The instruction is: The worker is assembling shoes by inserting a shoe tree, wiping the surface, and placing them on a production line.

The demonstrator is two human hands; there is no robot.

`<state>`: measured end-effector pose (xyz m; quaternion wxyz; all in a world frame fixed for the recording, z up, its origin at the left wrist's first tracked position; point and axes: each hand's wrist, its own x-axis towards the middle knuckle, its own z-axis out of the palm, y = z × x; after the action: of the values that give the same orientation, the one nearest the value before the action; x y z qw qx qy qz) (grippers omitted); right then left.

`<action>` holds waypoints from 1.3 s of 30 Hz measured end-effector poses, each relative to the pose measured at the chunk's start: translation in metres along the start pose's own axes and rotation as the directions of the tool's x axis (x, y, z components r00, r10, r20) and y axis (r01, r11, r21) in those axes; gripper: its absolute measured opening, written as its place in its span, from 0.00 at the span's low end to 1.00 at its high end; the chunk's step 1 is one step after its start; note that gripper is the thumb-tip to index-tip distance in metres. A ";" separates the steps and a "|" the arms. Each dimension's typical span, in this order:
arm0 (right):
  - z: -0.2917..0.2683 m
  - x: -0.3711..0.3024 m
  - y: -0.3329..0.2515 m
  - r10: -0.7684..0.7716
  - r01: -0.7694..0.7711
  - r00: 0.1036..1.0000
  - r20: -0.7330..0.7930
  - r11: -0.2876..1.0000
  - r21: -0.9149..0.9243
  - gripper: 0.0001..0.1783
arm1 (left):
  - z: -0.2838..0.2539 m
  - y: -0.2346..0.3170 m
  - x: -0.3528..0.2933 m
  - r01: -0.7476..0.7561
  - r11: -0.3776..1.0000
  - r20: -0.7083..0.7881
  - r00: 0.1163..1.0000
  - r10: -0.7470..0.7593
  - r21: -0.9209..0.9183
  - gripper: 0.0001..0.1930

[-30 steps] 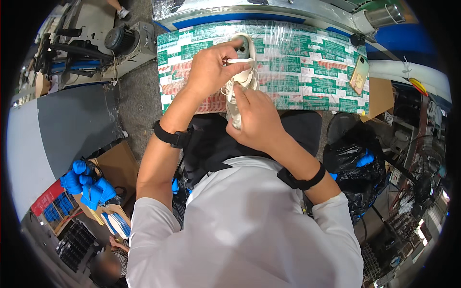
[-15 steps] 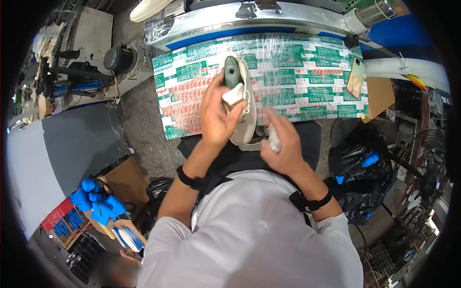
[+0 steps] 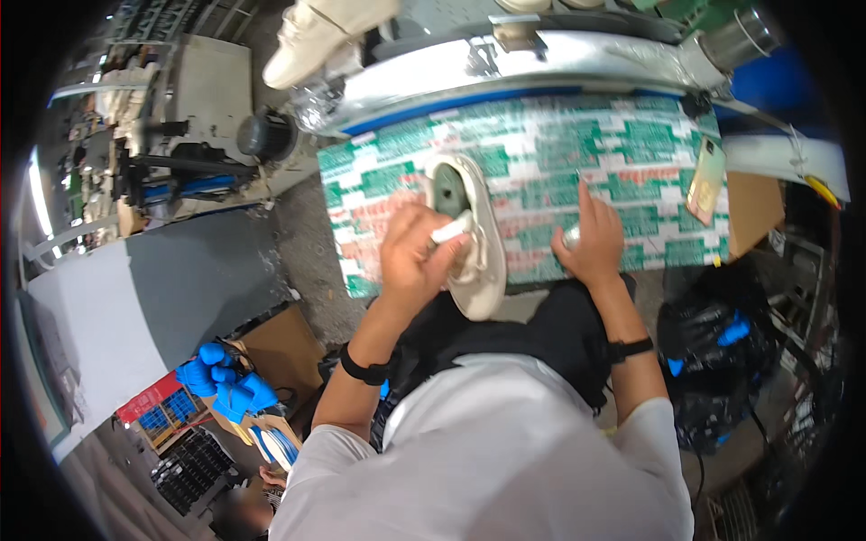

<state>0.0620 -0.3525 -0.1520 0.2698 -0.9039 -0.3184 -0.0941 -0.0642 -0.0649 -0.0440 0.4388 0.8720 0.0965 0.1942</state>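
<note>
A cream sneaker [image 3: 483, 293] lies at the near edge of a board covered in green, white and red printed tape [image 3: 532, 162], its toe toward me. A green shoe last [image 3: 446, 191] with a dark hole fills its heel opening. Thumb and fingers of my left hand [image 3: 413, 252] are closed on the shoe's white tongue [image 3: 453, 227], pulling it up from the opening. My right hand [image 3: 595, 242] hovers over the board to the right of the shoe, index finger stretched forward. Something small and pale is tucked between its thumb and curled fingers; its kind is unclear.
A phone [image 3: 706, 180] rests at the board's right end. Behind runs a plastic-wrapped metal rail [image 3: 577, 61], with a cream shoe [image 3: 311, 41] at far left. Black bags [image 3: 713, 338] stand at right. Blue bundles [image 3: 225, 383] top a carton at left; another person sits lower left.
My right hand has moved away from the shoe, rightward over the board, its index finger now extended. My left hand still grips the tongue. The whole view has shifted.
</note>
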 end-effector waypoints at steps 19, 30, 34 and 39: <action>0.005 -0.007 0.004 -0.018 0.018 1.000 -0.009 1.000 -0.003 0.30 | -0.123 0.031 0.218 0.095 0.988 -0.363 0.922 -0.134 -0.123 0.14; 0.000 -0.003 0.005 -0.011 0.011 0.999 -0.031 1.000 0.020 0.25 | -0.179 0.039 0.296 -0.031 0.987 0.122 0.992 0.011 0.161 0.11; 0.000 -0.004 0.005 -0.004 0.005 0.999 -0.034 1.000 0.019 0.24 | -0.215 0.049 0.338 -0.201 0.961 0.368 0.922 0.120 0.191 0.05; 0.000 -0.004 0.005 0.005 -0.005 1.000 -0.025 1.000 0.019 0.24 | -0.227 0.101 0.405 -0.342 0.642 0.339 0.931 0.135 0.686 0.09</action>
<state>0.0622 -0.3578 -0.1554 0.2825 -0.9009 -0.3136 -0.1014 0.2060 0.1775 0.2622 0.0299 0.9962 -0.0080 0.0811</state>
